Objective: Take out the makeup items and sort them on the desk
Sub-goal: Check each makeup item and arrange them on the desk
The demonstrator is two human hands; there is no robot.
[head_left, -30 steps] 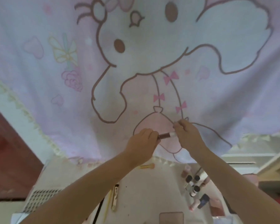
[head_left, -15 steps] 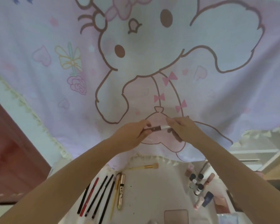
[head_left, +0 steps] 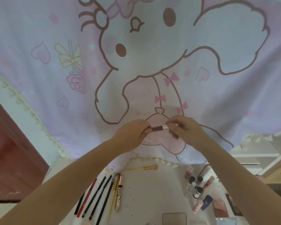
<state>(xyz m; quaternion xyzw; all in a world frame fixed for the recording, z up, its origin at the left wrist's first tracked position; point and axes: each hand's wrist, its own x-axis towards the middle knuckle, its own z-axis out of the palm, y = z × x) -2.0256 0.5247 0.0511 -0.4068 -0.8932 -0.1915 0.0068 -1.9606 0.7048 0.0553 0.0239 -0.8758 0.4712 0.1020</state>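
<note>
Both hands have lifted slightly, and more of the bench [head_left: 149, 197] shows below them. Near, below the hands, pencils [head_left: 94, 197] lie in a row, bottles [head_left: 195, 187] clustered rightward. Above, left hand [head_left: 130, 135] and right hand [head_left: 185, 129] pinch one small lip-gloss tube [head_left: 158, 127] between them, unsorted. No container visible.

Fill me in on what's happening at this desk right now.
A person holds a small lip gloss tube up in front of a cartoon-print curtain, the left hand gripping its dark end and the right hand pinching its white end. Below, on the white desk, pencils lie in a row at left, a brush sits near the curtain hem, and small bottles cluster at right.
</note>
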